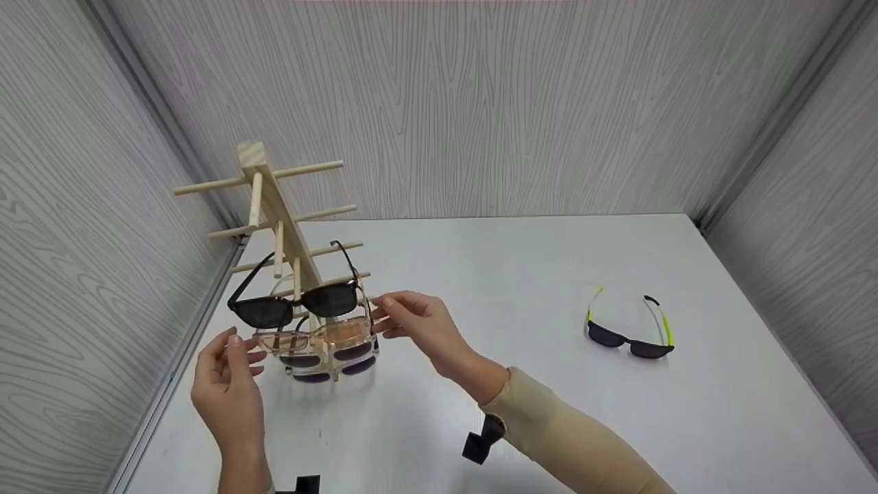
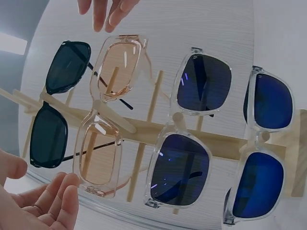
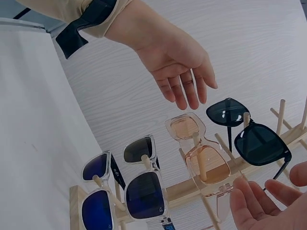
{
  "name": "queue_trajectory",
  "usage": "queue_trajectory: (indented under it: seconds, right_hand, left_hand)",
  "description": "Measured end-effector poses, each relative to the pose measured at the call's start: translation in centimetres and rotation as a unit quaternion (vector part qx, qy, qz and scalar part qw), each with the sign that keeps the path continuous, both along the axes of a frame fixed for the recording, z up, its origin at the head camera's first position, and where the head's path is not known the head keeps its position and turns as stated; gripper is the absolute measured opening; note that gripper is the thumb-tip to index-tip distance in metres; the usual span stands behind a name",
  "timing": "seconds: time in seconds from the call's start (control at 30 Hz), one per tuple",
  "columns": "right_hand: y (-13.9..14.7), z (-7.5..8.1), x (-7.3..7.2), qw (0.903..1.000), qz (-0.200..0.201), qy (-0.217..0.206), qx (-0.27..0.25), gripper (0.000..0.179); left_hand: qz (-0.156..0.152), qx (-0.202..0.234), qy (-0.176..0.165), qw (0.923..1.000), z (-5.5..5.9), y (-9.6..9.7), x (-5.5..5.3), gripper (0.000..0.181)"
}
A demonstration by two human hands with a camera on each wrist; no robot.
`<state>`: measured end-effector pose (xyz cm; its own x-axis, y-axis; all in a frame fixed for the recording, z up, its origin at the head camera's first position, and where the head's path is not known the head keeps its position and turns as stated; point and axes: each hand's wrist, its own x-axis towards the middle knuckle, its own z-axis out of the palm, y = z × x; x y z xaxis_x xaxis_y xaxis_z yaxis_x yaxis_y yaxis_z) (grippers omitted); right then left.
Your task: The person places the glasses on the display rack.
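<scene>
Beige sleeve point(image 1: 579, 436) foremost; peach-lensed glasses point(image 1: 330, 334) look squarish, pinkish, see-through.

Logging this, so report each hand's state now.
Left hand: open, holding nothing, close to the peach glasses.
Right hand: open, holding nothing, also close to them.

Wears a plain beige sleeve point(image 1: 573, 429) with, around its cuff, a black strap point(image 3: 97, 17); has bare left hand point(image 1: 228, 387) and bare right hand point(image 1: 429, 331).

I get soft, even light, faint shadows on the table point(image 1: 521, 274) near the wooden rack point(image 1: 293, 240), glints on lenses point(image 2: 180, 170) there; wrist views look dimmer, bluish.
</scene>
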<state>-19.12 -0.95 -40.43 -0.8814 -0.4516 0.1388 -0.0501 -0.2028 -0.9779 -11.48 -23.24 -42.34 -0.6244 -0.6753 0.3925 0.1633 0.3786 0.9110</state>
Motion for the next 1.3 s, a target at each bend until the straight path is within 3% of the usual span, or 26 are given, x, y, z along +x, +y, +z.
queue_trajectory:
  seconds: [0.17,0.4,1.13,1.3]
  right_hand:
    - [0.6,-0.8,0.3,0.9999,-0.006,0.003,0.01,0.029]
    - [1.8,-2.0,0.5,0.9997,-0.02,-0.003,0.017,0.028]
    - [5.3,-5.7,1.1,0.9974,-0.053,-0.027,0.041,0.025]
    - [6.3,-6.5,1.1,0.9964,-0.066,-0.039,0.038,0.024]
  left_hand:
    - [-0.007,0.002,0.003,1.0,-1.0,0.5,0.3,0.029]
    - [-0.018,0.0,-0.041,0.999,-2.0,1.3,0.4,0.03]
    - [-0.08,0.012,-0.077,0.9937,-4.5,3.8,0.7,0.03]
    - [-0.094,0.03,-0.102,0.9899,-5.2,4.4,0.7,0.031]
